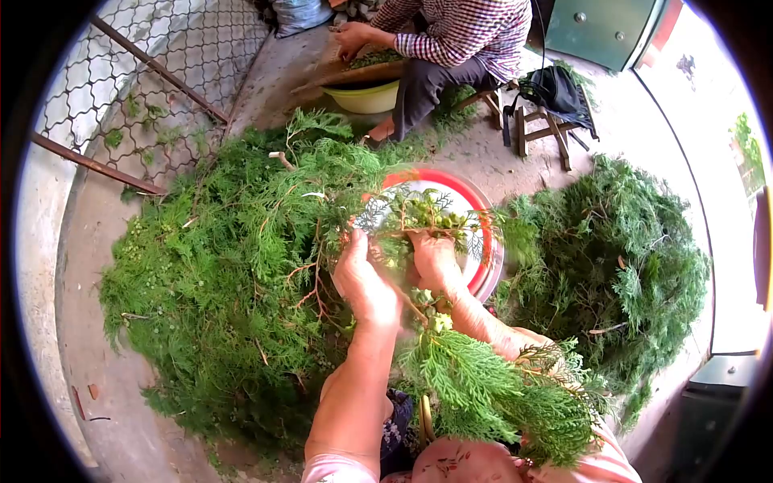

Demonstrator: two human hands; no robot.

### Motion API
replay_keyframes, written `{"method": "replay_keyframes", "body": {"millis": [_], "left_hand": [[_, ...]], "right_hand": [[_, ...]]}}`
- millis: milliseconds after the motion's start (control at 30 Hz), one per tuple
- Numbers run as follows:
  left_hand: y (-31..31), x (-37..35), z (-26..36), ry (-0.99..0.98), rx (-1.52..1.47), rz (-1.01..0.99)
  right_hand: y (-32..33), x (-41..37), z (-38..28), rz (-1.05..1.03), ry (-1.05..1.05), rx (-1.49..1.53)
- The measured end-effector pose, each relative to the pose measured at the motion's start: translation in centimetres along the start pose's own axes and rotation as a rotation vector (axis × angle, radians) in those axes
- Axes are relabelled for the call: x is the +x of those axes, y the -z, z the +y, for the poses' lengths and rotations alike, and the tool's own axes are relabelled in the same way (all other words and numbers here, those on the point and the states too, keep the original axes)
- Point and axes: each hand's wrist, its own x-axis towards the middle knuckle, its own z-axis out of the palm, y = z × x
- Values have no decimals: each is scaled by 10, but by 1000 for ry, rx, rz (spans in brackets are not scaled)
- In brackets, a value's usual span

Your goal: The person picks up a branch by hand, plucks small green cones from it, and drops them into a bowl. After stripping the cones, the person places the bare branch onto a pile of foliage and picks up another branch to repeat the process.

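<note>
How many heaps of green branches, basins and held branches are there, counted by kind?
Heaps of green branches: 2, left heap, right heap
Basins: 2, red-rimmed basin, yellow-green basin
Held branch: 1
Total: 5

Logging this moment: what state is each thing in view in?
left hand, closed on the leafy branch
right hand, gripping its stem
red-rimmed basin, upright, partly hidden behind the branch
green bowl, upright beside another person
stool, standing, black bag on it
</note>
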Motion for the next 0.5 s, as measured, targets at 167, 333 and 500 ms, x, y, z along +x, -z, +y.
{"method": "replay_keyframes", "body": {"millis": [167, 333, 500], "left_hand": [[6, 5, -4, -15, -20, -52], [9, 5, 3, 36, -42, -88], [-4, -10, 19, 73, 6, -38]], "right_hand": [[-62, 7, 35, 78, -38, 888], [9, 0, 1, -43, -743, 1760], [-14, 6, 12, -10, -549, 1617]]}}
